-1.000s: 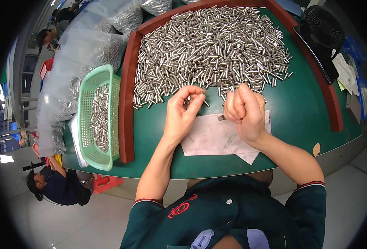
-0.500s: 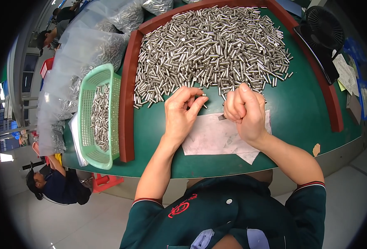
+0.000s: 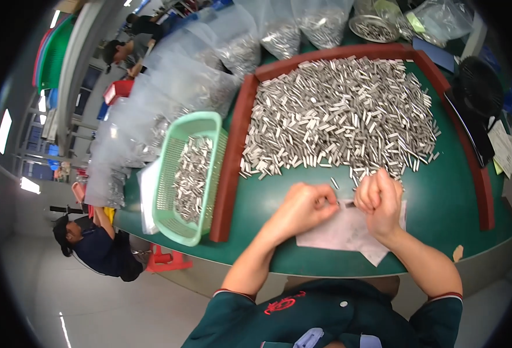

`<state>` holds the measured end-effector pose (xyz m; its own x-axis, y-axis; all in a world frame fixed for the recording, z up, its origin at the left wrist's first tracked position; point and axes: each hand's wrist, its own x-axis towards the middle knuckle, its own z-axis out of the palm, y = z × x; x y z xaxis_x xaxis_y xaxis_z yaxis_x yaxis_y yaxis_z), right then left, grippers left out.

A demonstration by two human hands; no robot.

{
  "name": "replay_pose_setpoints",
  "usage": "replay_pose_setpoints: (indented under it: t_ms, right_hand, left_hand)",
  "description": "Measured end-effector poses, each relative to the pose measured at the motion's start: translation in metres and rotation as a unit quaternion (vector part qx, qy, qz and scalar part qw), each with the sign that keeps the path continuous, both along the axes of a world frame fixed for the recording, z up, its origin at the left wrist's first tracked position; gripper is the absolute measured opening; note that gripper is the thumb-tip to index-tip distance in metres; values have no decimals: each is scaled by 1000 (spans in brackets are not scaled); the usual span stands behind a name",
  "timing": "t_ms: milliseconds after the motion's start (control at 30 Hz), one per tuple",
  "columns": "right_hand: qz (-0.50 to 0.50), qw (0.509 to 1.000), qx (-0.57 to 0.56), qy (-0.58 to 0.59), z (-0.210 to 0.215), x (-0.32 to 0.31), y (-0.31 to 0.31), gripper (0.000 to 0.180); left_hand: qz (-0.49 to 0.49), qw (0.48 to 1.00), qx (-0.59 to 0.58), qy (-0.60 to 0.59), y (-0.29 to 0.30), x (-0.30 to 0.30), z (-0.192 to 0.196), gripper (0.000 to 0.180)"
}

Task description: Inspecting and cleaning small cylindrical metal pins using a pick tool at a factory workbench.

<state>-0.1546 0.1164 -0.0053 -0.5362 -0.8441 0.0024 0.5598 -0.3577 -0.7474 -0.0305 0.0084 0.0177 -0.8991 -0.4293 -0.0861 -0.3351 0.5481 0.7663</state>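
Observation:
My left hand (image 3: 307, 209) is closed in a pinch over the left side of a stained pale cloth (image 3: 325, 236). What looks like the end of a small metal pin (image 3: 338, 205) shows at its fingertips. Beside it, over the cloth's right part, my right hand (image 3: 380, 203) is curled into a fist. A short dark piece (image 3: 350, 204) sticks out of that fist toward the left hand; the rest of it is hidden. One loose pin (image 3: 334, 182) lies on the green tabletop just beyond my hands. Farther back spreads a big pile of shiny metal pins (image 3: 340, 116).
A dark red raised border (image 3: 233, 168) frames the pile. Left of it stands a green plastic basket (image 3: 162, 197) holding pins. Clear bags of pins (image 3: 238, 49) line the far left. A black fan (image 3: 480, 87) stands at right. Another person (image 3: 102, 246) works at far left.
The view has swung, so the scene sits lower and farther right. My left hand has drawn back from the pile toward the cloth and my right fist. The fist stays closed.

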Motion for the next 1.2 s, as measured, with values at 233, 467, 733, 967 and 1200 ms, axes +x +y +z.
replay_pose_setpoints:
  t_ms: [233,467,733,967,1200]
  right_hand:
    - [4,999,2,37,4,7,6,46]
    - [-8,999,-30,27,2,0,0,45]
    - [6,997,-19,-77,9,-12,-5,46]
    - [-1,997,-9,-80,3,-3,-3,45]
    - [-10,996,0,-89,3,0,-3,44]
  left_hand:
    - [-1,999,-12,-41,13,3,1,16]
    - [-3,1000,-22,-5,9,-2,-8,12]
    - [34,998,7,-47,6,-5,-9,12]
    - [35,998,10,-45,11,-2,-14,13]
    - [36,998,6,-44,11,-1,-14,13]
